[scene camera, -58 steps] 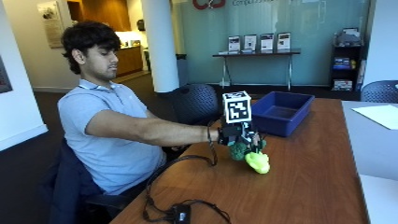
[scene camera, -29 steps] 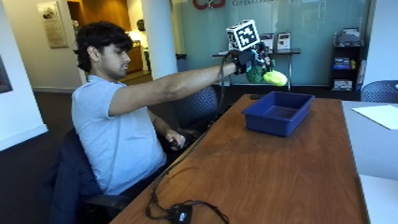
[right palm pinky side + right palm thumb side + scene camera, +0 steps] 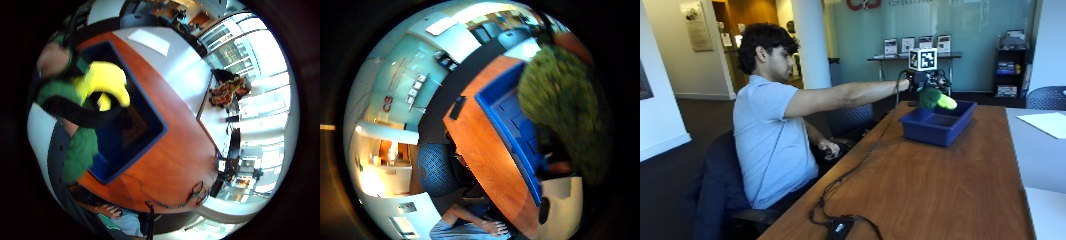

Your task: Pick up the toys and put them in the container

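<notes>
Holding a green-and-yellow toy, the gloved right hand is seen in the outside view at the end of a fully outstretched arm, raised above the near end of the blue container. The fingers are curled round the toy, which hangs just under the palm and clear of the container rim; no contact between toy and container is visible. The yellow part of the toy points away from the person, the green part sits closest to the hand.

The container is an open rectangular bin resting on the wooden tabletop, directly below and slightly beyond the hand. Its interior cannot be fully seen from this side.

In the little finger side palm view, the toy is shown close to the palm, yellow and green, crossed by a black strap, with the container opening beneath it and the tabletop around it. In the thumb side palm view, the green of the toy fills the area beside the palm, again over the blue container.

The bare left hand is held low, near the person's lap, well apart from the right hand and below the tabletop edge. A white sheet of paper lies on the adjoining lighter table, beyond the container from the hand.
</notes>
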Tool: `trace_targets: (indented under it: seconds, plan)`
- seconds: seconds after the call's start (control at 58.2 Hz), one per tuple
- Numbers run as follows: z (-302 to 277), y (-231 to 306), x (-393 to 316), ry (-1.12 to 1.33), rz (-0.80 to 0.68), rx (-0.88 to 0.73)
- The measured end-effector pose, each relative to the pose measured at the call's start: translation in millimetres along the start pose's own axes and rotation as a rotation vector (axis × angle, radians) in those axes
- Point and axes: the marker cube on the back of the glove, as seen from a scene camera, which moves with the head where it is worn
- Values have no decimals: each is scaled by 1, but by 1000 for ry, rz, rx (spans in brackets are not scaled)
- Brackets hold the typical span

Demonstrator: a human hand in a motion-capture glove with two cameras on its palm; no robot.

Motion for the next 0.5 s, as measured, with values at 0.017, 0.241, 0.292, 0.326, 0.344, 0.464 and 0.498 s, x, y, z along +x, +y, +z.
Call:
trace_targets:
  seconds: [0.017, 0.241, 0.292, 0.326, 0.344, 0.464, 0.498]
  plan:
    - [3, 0, 1, -1, 9, -26]
    - [-3, 18, 20, 3, 8, 6]
    - [-12, 29, 27, 20, 10, 14]
    - [-19, 35, 30, 29, 12, 28]
    - [-23, 39, 33, 32, 13, 34]
    - [-50, 80, 66, 46, 25, 65]
    - [-57, 94, 79, 57, 29, 66]
